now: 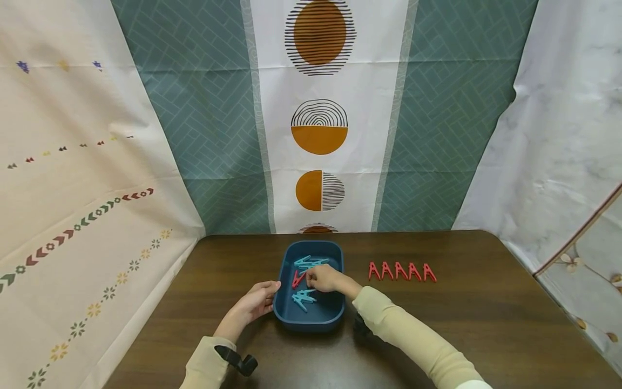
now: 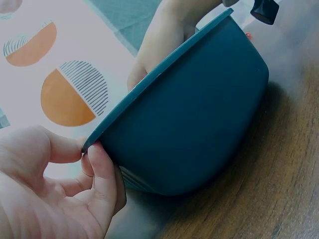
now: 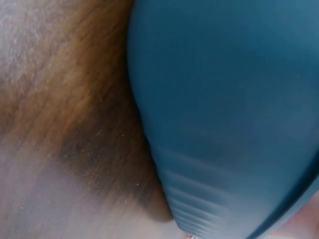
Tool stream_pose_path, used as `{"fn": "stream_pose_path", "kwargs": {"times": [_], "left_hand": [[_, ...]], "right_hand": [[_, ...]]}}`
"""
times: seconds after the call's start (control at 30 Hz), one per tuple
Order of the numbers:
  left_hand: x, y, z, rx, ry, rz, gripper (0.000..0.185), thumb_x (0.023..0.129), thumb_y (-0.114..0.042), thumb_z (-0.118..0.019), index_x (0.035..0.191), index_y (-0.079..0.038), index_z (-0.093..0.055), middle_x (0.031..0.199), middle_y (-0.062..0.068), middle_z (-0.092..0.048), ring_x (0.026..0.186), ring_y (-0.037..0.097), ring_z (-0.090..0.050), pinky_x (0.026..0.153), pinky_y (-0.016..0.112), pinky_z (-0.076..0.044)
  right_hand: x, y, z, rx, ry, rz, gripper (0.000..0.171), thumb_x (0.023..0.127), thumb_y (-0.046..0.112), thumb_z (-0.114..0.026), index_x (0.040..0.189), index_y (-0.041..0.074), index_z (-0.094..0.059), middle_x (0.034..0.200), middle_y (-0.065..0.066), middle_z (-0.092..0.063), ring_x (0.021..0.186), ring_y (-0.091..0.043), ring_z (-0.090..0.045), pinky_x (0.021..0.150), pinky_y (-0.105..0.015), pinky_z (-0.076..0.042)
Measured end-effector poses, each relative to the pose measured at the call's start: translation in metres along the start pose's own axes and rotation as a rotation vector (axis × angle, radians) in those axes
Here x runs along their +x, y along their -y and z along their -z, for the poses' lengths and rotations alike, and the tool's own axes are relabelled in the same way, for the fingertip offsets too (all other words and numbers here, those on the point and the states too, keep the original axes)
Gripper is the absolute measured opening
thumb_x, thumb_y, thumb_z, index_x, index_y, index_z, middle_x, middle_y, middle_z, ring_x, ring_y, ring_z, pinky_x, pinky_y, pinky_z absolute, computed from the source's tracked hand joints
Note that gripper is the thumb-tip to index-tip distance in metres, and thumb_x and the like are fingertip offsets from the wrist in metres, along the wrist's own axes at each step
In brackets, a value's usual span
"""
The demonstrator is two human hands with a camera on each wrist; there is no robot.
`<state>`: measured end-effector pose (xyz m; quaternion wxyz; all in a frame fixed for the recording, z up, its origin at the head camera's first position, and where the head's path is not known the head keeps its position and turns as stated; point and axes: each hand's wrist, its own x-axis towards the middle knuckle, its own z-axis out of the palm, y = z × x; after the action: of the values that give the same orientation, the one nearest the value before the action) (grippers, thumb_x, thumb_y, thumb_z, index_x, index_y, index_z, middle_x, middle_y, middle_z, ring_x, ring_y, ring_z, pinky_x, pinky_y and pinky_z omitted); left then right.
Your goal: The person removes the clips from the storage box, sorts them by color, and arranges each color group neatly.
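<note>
A dark blue tray (image 1: 309, 322) sits mid-table. It holds light blue clothespins (image 1: 308, 262) at the far end and more (image 1: 302, 297) near the front, plus one red clothespin (image 1: 297, 280). My right hand (image 1: 310, 279) reaches into the tray and pinches the red clothespin at its end. My left hand (image 1: 275, 288) holds the tray's left rim. In the left wrist view the thumb and forefinger of my left hand (image 2: 85, 150) pinch the rim of the tray (image 2: 199, 114). The right wrist view shows only the tray's outer wall (image 3: 224, 109).
Several red clothespins (image 1: 400, 271) stand in a row on the dark wooden table (image 1: 486, 324), right of the tray. Patterned cloth backdrops (image 1: 320, 135) close in the table at the back and on both sides.
</note>
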<state>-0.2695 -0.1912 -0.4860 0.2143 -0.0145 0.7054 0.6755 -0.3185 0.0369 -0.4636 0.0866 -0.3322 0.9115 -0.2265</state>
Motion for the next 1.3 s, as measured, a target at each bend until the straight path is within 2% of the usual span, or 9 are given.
{"fn": "stream_pose_path", "kwargs": {"times": [0.1, 0.2, 0.23, 0.33, 0.6, 0.83, 1.13, 1.3], "left_hand": [[0.0, 0.0, 0.0, -0.005, 0.006, -0.001, 0.045, 0.102, -0.026, -0.046, 0.13, 0.009, -0.044, 0.09, 0.0, -0.065, 0.078, 0.01, -0.061, 0.069, 0.02, -0.051], [-0.001, -0.001, 0.0, -0.013, 0.012, -0.001, 0.045, 0.102, -0.026, -0.046, 0.13, 0.009, -0.044, 0.088, -0.001, -0.065, 0.077, 0.009, -0.06, 0.067, 0.019, -0.05], [-0.001, -0.001, 0.0, -0.015, 0.012, -0.001, 0.044, 0.102, -0.026, -0.046, 0.129, 0.009, -0.044, 0.087, -0.001, -0.065, 0.076, 0.009, -0.06, 0.066, 0.019, -0.05], [-0.001, -0.001, 0.0, -0.013, 0.013, -0.001, 0.044, 0.103, -0.026, -0.046, 0.129, 0.009, -0.044, 0.087, -0.001, -0.065, 0.076, 0.008, -0.06, 0.067, 0.018, -0.05], [-0.001, 0.0, -0.001, -0.008, -0.018, 0.009, 0.043, 0.102, -0.026, -0.047, 0.128, 0.009, -0.046, 0.088, 0.001, -0.065, 0.075, 0.01, -0.06, 0.066, 0.018, -0.05], [0.001, 0.0, 0.0, -0.003, -0.016, 0.015, 0.043, 0.103, -0.026, -0.045, 0.129, 0.009, -0.045, 0.088, 0.0, -0.065, 0.075, 0.01, -0.059, 0.064, 0.018, -0.049], [0.0, 0.001, 0.0, -0.01, -0.005, 0.016, 0.045, 0.102, -0.026, -0.046, 0.13, 0.009, -0.044, 0.09, 0.0, -0.065, 0.076, 0.01, -0.059, 0.065, 0.018, -0.048], [0.0, 0.0, 0.001, -0.012, 0.003, 0.007, 0.044, 0.102, -0.027, -0.047, 0.129, 0.008, -0.045, 0.089, 0.0, -0.065, 0.077, 0.01, -0.059, 0.065, 0.018, -0.048]], "right_hand": [[0.001, -0.002, -0.001, -0.02, 0.001, -0.02, 0.014, 0.083, 0.001, -0.067, 0.076, 0.011, -0.06, 0.067, 0.003, -0.053, 0.062, -0.011, -0.046, 0.059, -0.023, -0.038], [0.003, -0.001, -0.003, -0.042, -0.012, -0.099, 0.023, 0.075, 0.004, -0.077, 0.081, 0.012, -0.057, 0.07, 0.003, -0.05, 0.065, -0.011, -0.044, 0.056, -0.022, -0.036], [0.003, 0.001, -0.003, -0.043, -0.016, -0.141, 0.025, 0.074, 0.004, -0.08, 0.084, 0.009, -0.058, 0.072, 0.0, -0.051, 0.066, -0.013, -0.045, 0.057, -0.023, -0.036], [0.002, 0.003, -0.002, -0.043, -0.052, -0.174, 0.029, 0.073, 0.007, -0.082, 0.09, 0.008, -0.059, 0.077, -0.001, -0.054, 0.067, -0.013, -0.047, 0.056, -0.023, -0.04], [-0.008, 0.004, 0.009, -0.03, -0.155, -0.09, 0.026, 0.078, 0.009, -0.077, 0.102, 0.001, -0.07, 0.09, -0.008, -0.066, 0.075, -0.015, -0.053, 0.069, -0.03, -0.051], [-0.021, 0.0, 0.015, -0.008, -0.249, -0.032, 0.027, 0.08, 0.005, -0.075, 0.106, 0.002, -0.07, 0.096, -0.011, -0.063, 0.086, -0.02, -0.055, 0.074, -0.035, -0.052], [-0.039, -0.007, 0.021, 0.11, -0.386, -0.008, 0.03, 0.079, 0.002, -0.073, 0.109, 0.004, -0.068, 0.1, -0.011, -0.063, 0.091, -0.029, -0.06, 0.074, -0.034, -0.054], [-0.047, -0.011, 0.025, 0.115, -0.459, 0.01, 0.03, 0.078, 0.003, -0.074, 0.107, 0.006, -0.069, 0.101, -0.009, -0.063, 0.09, -0.025, -0.061, 0.077, -0.033, -0.056]]}}
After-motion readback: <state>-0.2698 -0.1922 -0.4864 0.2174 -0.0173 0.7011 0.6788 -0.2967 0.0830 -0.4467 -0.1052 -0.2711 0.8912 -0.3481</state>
